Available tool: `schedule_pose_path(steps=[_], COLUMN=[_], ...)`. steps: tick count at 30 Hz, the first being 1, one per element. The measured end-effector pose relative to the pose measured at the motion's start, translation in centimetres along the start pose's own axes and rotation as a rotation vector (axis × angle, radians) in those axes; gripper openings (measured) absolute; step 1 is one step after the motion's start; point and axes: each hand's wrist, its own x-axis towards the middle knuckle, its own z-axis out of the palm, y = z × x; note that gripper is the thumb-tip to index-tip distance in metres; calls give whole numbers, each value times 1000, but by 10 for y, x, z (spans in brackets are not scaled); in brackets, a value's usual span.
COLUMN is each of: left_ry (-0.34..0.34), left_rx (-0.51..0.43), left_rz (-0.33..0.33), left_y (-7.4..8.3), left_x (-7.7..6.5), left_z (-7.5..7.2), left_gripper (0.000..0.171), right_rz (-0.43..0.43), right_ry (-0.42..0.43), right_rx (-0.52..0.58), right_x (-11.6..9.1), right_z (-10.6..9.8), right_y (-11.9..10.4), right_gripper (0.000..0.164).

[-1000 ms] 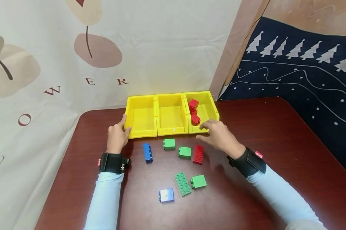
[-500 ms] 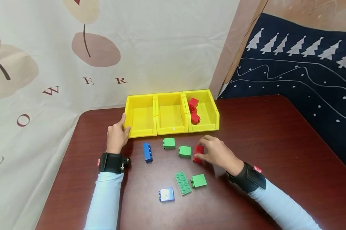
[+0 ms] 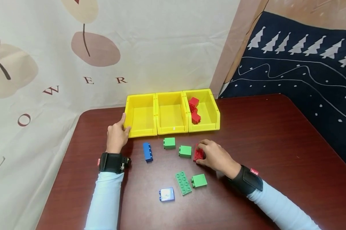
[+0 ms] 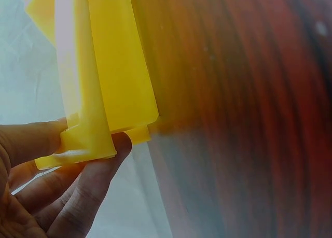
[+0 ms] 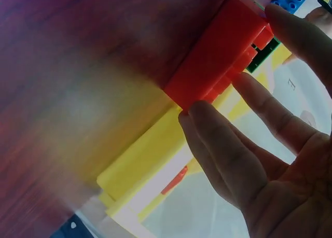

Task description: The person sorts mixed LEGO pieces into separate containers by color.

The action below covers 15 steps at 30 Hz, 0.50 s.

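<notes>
My left hand (image 3: 117, 137) grips the front left corner of the leftmost yellow bin (image 3: 141, 118). In the left wrist view its thumb and fingers (image 4: 96, 183) lie on either side of the bin's edge. On the table in front of the right bin, my right hand (image 3: 217, 156) holds a red toy brick (image 3: 198, 154), thumb at the near end and fingers at the far end. The right wrist view shows the red brick's (image 5: 218, 56) smooth side, with fingertips at its ends and studs. Beside it lies a green brick (image 3: 185, 151).
Several red bricks (image 3: 195, 117) lie in the right bin (image 3: 208, 110), next to the middle bin (image 3: 170, 111). Other green bricks (image 3: 169, 143) and blue bricks (image 3: 147, 152) are scattered on the brown table (image 3: 149, 179). A printed cloth (image 3: 161, 48) hangs behind the bins.
My right hand has come down from the front of the right bin onto the red brick, and its thumb and fingers have closed on it. The left hand stays at the bin.
</notes>
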Motion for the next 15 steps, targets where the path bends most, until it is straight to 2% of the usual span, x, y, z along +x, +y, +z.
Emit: schedule_pose_path(steps=[15], left_ry=[15], left_rx=[6], left_rz=[30], left_y=[-1], left_x=[-1], left_z=[1], left_gripper=[65], right_rz=[16], right_ry=[6], right_rx=[35], right_x=[2], right_z=[4], right_y=[2], right_gripper=[40])
